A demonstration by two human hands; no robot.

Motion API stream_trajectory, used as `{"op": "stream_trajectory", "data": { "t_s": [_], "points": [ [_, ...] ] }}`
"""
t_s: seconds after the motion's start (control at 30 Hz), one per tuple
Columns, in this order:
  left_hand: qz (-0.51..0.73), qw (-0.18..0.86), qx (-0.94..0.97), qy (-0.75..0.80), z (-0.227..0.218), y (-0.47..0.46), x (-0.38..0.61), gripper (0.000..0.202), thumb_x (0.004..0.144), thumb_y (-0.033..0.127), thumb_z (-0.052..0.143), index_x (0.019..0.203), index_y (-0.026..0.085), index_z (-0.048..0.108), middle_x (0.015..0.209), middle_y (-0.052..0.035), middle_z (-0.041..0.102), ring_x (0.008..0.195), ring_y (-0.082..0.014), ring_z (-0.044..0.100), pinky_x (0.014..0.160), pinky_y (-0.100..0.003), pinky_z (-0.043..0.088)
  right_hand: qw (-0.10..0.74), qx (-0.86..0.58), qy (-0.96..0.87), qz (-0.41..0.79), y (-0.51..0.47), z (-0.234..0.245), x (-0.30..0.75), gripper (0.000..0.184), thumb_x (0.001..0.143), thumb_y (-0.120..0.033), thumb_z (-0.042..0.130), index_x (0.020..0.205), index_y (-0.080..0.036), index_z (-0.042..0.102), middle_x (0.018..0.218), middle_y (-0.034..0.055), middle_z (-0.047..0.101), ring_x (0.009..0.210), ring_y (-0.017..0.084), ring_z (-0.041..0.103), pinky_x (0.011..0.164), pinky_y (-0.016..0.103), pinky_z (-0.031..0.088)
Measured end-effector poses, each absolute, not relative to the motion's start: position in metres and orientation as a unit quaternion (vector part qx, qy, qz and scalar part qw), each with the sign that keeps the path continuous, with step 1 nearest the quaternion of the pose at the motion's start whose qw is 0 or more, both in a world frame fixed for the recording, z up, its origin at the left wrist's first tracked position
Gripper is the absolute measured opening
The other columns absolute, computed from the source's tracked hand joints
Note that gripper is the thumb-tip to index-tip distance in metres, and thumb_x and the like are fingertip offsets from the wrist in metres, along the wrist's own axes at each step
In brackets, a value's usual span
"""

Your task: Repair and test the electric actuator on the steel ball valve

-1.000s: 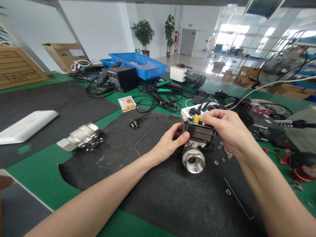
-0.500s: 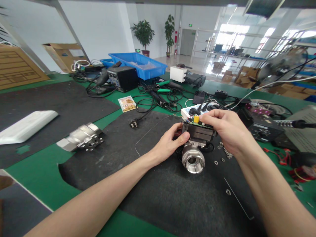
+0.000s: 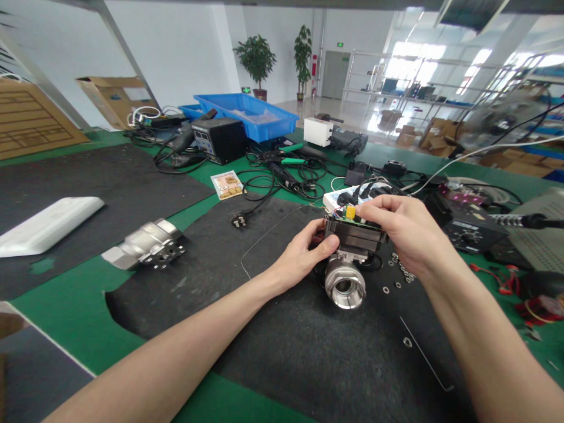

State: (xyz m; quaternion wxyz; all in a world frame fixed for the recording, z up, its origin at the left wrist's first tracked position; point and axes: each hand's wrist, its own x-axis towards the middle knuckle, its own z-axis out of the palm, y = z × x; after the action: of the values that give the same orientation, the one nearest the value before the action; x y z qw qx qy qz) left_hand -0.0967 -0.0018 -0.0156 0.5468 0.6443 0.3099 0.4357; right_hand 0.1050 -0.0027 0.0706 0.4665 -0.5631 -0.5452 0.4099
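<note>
An electric ball valve stands on the black mat, its steel valve body (image 3: 346, 286) below and a black actuator housing (image 3: 355, 235) on top. My left hand (image 3: 304, 255) is closed round the left side of the housing, thumb on its front. On top of the housing is a green circuit board (image 3: 365, 222) with a yellow component (image 3: 350, 212) and thin wires. My right hand (image 3: 403, 229) pinches at the board's right part with thumb and forefinger; the exact fingertip contact is partly hidden.
To the left lie another steel valve (image 3: 145, 244) and a white block (image 3: 53, 226). Several small washers (image 3: 398, 285) and a hex key (image 3: 425, 353) lie on the right. A power strip (image 3: 337, 200), cables and a blue bin (image 3: 251, 114) sit behind.
</note>
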Motion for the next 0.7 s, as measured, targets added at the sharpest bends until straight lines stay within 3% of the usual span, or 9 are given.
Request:
{"op": "stream_trajectory", "data": {
  "t_s": [0.7],
  "points": [
    [0.434, 0.546, 0.644, 0.316, -0.0142, -0.0022, -0.0969, 0.063, 0.094, 0.062, 0.064, 0.139, 0.018, 0.053, 0.134, -0.0122, 0.064, 0.121, -0.0324, 0.059, 0.105, -0.044, 0.045, 0.466, -0.568, -0.544, 0.405, -0.0035, 0.0713, 0.1047, 0.025, 0.07, -0.038, 0.084, 0.072, -0.016, 0.071, 0.069, 0.0017, 0.066, 0.062, 0.014, 0.054, 0.056, 0.029, 0.037]
  ]
}}
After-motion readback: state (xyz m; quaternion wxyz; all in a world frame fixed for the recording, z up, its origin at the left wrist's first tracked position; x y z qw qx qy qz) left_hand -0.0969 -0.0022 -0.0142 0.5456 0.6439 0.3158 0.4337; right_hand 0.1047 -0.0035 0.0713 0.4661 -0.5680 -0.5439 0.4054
